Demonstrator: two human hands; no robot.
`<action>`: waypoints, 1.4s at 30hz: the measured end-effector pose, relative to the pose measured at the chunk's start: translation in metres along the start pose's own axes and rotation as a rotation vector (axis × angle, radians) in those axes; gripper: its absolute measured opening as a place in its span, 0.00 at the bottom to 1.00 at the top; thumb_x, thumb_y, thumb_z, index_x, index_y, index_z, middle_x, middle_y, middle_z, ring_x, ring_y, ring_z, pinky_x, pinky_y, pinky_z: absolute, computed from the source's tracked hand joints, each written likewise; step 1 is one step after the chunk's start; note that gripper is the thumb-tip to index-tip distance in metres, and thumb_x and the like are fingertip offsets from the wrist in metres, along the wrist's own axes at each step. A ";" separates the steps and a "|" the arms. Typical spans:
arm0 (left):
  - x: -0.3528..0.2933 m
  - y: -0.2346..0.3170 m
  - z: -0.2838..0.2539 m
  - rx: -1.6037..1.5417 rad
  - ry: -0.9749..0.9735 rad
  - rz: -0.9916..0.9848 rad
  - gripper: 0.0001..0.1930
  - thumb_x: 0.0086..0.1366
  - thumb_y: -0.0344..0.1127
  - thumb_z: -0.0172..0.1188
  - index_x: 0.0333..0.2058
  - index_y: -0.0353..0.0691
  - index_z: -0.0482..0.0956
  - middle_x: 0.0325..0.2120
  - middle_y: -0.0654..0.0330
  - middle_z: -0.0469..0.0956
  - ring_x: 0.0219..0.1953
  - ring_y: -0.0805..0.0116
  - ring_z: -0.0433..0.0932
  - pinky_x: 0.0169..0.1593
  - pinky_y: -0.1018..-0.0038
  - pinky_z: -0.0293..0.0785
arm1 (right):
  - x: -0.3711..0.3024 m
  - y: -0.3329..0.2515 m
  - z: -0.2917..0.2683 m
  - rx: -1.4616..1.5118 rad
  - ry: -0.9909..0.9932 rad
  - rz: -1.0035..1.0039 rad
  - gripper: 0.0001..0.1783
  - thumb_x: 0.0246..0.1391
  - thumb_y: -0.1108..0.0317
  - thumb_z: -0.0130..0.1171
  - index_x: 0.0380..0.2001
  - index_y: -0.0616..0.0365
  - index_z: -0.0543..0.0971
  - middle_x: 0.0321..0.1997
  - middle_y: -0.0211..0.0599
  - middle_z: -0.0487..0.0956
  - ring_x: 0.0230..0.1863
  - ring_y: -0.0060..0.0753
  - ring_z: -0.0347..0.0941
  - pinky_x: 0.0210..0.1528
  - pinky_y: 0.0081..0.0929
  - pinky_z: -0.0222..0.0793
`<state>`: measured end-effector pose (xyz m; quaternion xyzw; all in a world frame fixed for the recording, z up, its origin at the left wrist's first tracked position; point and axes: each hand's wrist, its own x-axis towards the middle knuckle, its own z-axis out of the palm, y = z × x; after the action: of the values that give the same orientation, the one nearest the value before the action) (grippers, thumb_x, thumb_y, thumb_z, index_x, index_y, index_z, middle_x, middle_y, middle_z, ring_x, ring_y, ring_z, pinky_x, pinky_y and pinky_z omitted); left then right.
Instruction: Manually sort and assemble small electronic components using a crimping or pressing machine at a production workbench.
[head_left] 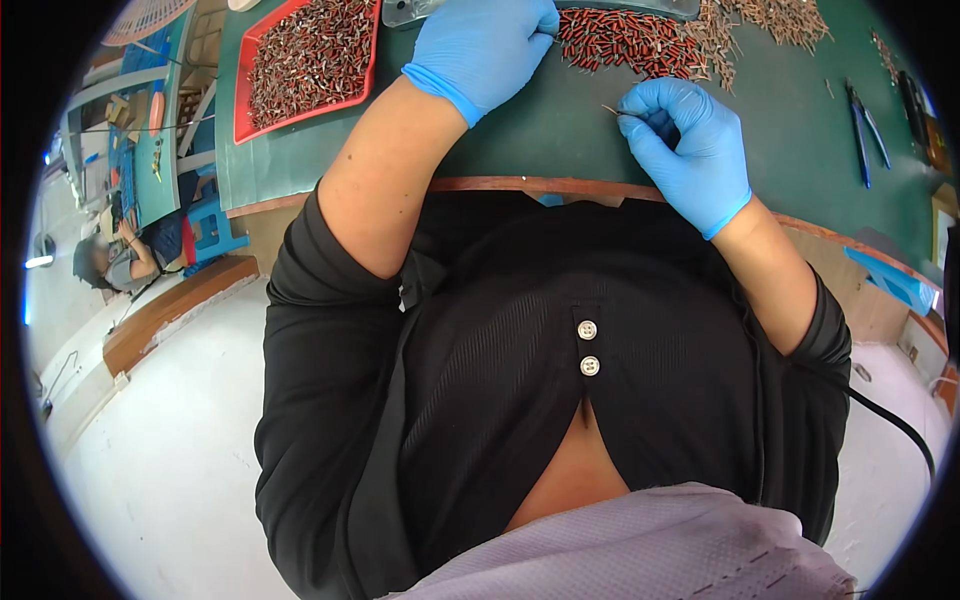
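Both of my hands wear blue gloves and are over the green table. My left hand has thumb and fingers pinched together beside a pile of small red-brown cylindrical parts. What is in that pinch is too small to make out. Closer to the table's front edge, my right hand is closed with thumb and index finger on a thin wire-like piece, whose end sticks out to the left. Its other fingers curl in. Paler parts with thin leads lie against the right of the pile.
A red tray full of similar parts stands left. Behind the pile is a clear plastic container. Blue-handled pliers and a dark tool lie right. A blue stool and another person are far left.
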<state>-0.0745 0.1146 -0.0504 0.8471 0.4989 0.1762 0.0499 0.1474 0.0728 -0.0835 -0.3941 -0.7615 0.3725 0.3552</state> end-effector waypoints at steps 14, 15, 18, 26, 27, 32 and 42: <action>-0.012 0.039 -0.021 -0.361 0.246 -0.144 0.06 0.55 0.29 0.61 0.31 0.35 0.78 0.24 0.57 0.78 0.26 0.69 0.79 0.33 0.76 0.74 | 0.012 -0.022 -0.018 0.398 0.018 0.243 0.06 0.55 0.79 0.55 0.37 0.62 0.74 0.33 0.29 0.76 0.35 0.18 0.72 0.40 0.17 0.69; -0.013 0.047 -0.027 -0.307 0.315 -0.077 0.06 0.54 0.28 0.61 0.31 0.35 0.78 0.24 0.56 0.78 0.25 0.68 0.78 0.32 0.75 0.74 | 0.014 -0.035 -0.018 0.481 0.049 0.227 0.06 0.55 0.79 0.53 0.37 0.63 0.73 0.34 0.30 0.76 0.36 0.19 0.73 0.42 0.18 0.69; -0.027 0.077 -0.044 -0.456 0.350 -0.118 0.06 0.51 0.26 0.61 0.29 0.36 0.77 0.25 0.55 0.76 0.27 0.64 0.77 0.33 0.74 0.73 | 0.017 -0.071 -0.018 0.572 0.092 0.237 0.05 0.56 0.80 0.52 0.36 0.63 0.71 0.33 0.31 0.74 0.35 0.21 0.72 0.42 0.20 0.70; -0.063 0.113 -0.088 -0.736 0.463 -0.241 0.06 0.52 0.22 0.61 0.31 0.34 0.77 0.26 0.57 0.76 0.26 0.70 0.77 0.31 0.76 0.73 | 0.005 -0.129 -0.002 0.565 0.254 0.290 0.04 0.52 0.78 0.56 0.32 0.64 0.73 0.28 0.30 0.76 0.29 0.17 0.72 0.33 0.17 0.70; -0.068 0.114 -0.091 -0.752 0.484 -0.253 0.06 0.52 0.22 0.61 0.31 0.34 0.77 0.26 0.57 0.76 0.26 0.70 0.77 0.31 0.76 0.73 | 0.003 -0.138 -0.001 0.490 0.261 0.275 0.04 0.53 0.78 0.56 0.32 0.63 0.72 0.28 0.30 0.75 0.28 0.17 0.72 0.33 0.17 0.70; -0.101 0.111 -0.091 -1.183 0.400 -0.358 0.06 0.59 0.23 0.60 0.36 0.31 0.75 0.30 0.60 0.78 0.34 0.75 0.78 0.39 0.78 0.76 | -0.013 -0.163 0.014 0.515 0.246 0.260 0.04 0.55 0.78 0.54 0.33 0.62 0.70 0.30 0.32 0.74 0.28 0.21 0.71 0.34 0.18 0.69; -0.174 0.129 -0.119 -1.080 0.655 -0.363 0.04 0.55 0.27 0.63 0.29 0.35 0.77 0.26 0.60 0.75 0.29 0.73 0.74 0.34 0.76 0.71 | -0.070 -0.199 0.045 0.541 0.174 0.272 0.02 0.58 0.74 0.53 0.33 0.61 0.73 0.27 0.31 0.74 0.27 0.17 0.68 0.30 0.14 0.63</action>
<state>-0.0861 -0.1105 0.0512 0.5081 0.4646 0.6392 0.3425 0.0733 -0.0825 0.0463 -0.4139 -0.5420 0.5703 0.4579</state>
